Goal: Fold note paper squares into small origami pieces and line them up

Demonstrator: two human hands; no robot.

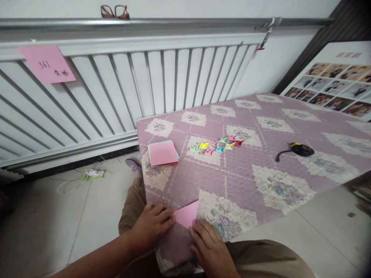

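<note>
A pink sheet of paper (pixel 188 213), folded so that it shows as a triangle, lies near the front corner of the cloth-covered table. My left hand (pixel 156 224) presses on its left corner with the fingers together. On its lower right corner rest the fingertips of my right hand (pixel 209 244). Farther back at the left is a stack of square paper (pixel 164 153) with a pink sheet on top. Several small folded paper pieces (pixel 213 145) in green, yellow, pink, blue and red stand in rows at mid-table.
A black object with a curved arm (pixel 302 150) lies on the right of the patterned tablecloth (pixel 237 181). Behind the table are a white radiator (pixel 168 77) with a pink note (pixel 48 63), glasses (pixel 115 12) and a photo board (pixel 333 85). Cables and a power strip (pixel 95 174) lie on the floor.
</note>
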